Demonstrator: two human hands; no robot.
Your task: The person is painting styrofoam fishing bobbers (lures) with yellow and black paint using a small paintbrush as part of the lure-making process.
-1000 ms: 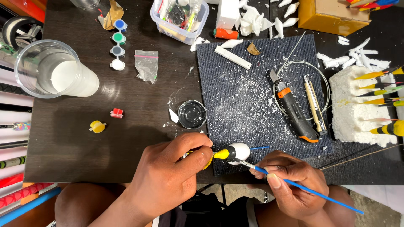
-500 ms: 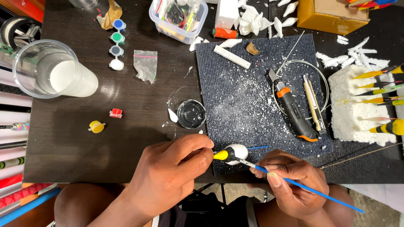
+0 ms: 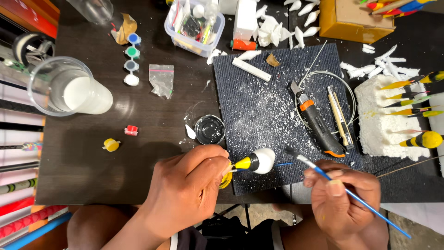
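Left hand [image 3: 196, 185] closed on the stem of a white, yellow and black float [image 3: 255, 161], held over the near edge of the dark mat [image 3: 273, 106]. Right hand [image 3: 344, 203] gripping a blue brush [image 3: 351, 194], tip just right of the float, apart from it. Black paint pot [image 3: 209, 129] on the bench [image 3: 92, 185], just beyond the left hand.

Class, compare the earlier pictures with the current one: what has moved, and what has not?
The right hand drew the blue paintbrush rightward, so its tip no longer touches the white float. The left hand keeps holding the float by its yellow end. The utility knife and paint pot stayed put.
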